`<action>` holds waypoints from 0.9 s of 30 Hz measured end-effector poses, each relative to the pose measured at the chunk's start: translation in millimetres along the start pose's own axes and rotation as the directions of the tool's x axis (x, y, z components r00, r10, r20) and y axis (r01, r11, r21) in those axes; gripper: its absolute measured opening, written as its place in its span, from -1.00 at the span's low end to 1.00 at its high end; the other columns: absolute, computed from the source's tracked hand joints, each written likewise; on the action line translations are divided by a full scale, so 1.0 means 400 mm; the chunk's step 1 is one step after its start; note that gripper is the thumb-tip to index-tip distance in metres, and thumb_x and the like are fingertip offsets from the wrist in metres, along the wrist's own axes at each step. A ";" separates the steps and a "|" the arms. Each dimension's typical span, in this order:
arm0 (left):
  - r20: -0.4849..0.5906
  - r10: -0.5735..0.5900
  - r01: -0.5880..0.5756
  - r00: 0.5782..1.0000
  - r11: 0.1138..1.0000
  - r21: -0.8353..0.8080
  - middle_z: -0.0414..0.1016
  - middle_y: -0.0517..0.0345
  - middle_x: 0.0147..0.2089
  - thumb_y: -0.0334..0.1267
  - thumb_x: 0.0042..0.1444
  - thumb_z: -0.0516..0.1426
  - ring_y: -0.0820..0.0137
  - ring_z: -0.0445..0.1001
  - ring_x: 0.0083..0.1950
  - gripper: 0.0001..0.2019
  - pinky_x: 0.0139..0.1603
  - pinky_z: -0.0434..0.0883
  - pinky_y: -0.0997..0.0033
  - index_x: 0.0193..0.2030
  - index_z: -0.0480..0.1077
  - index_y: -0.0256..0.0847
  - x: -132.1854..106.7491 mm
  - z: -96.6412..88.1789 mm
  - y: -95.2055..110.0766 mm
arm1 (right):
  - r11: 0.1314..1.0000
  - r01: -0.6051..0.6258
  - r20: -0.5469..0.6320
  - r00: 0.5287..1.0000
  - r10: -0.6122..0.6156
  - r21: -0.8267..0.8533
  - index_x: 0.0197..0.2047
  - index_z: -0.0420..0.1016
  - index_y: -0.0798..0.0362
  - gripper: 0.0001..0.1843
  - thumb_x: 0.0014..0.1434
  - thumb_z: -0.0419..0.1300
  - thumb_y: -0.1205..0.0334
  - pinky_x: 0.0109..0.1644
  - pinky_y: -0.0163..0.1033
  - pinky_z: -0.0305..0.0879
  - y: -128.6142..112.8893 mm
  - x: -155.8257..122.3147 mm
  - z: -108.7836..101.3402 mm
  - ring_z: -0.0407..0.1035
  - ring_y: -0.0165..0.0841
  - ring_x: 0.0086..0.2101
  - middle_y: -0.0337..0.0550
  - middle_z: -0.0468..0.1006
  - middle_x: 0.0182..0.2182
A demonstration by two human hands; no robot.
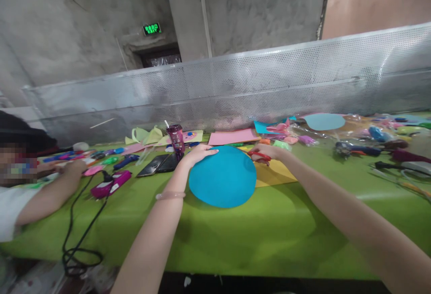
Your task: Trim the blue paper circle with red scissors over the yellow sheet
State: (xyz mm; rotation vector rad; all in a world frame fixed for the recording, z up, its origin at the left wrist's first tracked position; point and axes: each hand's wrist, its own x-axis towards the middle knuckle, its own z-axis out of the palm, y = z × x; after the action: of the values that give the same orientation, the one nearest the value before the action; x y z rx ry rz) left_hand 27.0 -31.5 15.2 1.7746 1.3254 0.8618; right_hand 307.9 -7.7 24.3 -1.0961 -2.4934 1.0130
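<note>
A round sheet of blue paper (222, 177) hangs tilted toward me over the green table. My left hand (199, 152) grips its upper left edge, thumb on the near face and the other fingers partly behind it. Closed around a pair of red-handled scissors (261, 155), my right hand (271, 152) is at the paper's upper right edge. The scissor blades are mostly hidden by the blue sheet. Behind and to the right of the disc, a yellow sheet (274, 173) lies on the table.
On the left are a purple power strip (111, 184) with a black cable, a dark phone (153, 165) and a purple drink cup (176, 139). Another person's arm (54, 190) rests at far left. A glue gun (357, 149) and packets lie right. A perforated metal panel (235, 87) stands behind.
</note>
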 end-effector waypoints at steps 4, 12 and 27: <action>0.000 0.003 -0.003 1.000 1.000 0.008 0.54 0.04 -0.24 0.04 -0.15 0.19 0.24 0.49 -0.23 -0.57 -0.18 0.36 0.29 -0.17 0.47 -0.18 0.000 -0.001 0.001 | 1.000 0.000 -0.006 1.000 0.000 0.000 -0.61 0.24 0.08 -0.87 -0.13 0.08 0.24 -0.72 -0.40 0.08 -0.004 -0.002 0.002 0.11 -0.53 -0.78 -0.37 0.23 -0.82; 0.005 -0.002 0.002 1.000 1.000 -0.007 0.54 0.03 -0.21 0.03 -0.15 0.19 0.24 0.48 -0.23 -0.55 -0.17 0.37 0.28 -0.16 0.46 -0.19 -0.006 -0.001 0.005 | 0.999 0.006 -0.024 1.000 -0.007 -0.045 -0.62 0.24 0.08 -0.90 -0.14 0.06 0.26 -0.72 -0.42 0.09 -0.001 -0.004 0.002 0.14 -0.52 -0.77 -0.36 0.25 -0.81; 0.016 -0.017 0.018 1.000 0.999 -0.051 0.54 0.02 -0.21 0.04 -0.16 0.19 0.26 0.49 -0.27 -0.55 -0.19 0.37 0.28 -0.16 0.46 -0.20 -0.011 0.000 0.009 | 0.998 -0.025 -0.033 0.999 0.023 -0.053 -0.59 0.28 0.09 -0.87 -0.12 0.04 0.23 -0.72 -0.41 0.06 -0.007 -0.007 -0.005 0.11 -0.53 -0.78 -0.38 0.22 -0.81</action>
State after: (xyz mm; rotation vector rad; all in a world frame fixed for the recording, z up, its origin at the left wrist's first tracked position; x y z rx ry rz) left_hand 27.5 -36.4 17.8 1.7243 1.2962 0.8629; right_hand 309.1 -10.1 27.8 -1.1513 -2.5011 0.9324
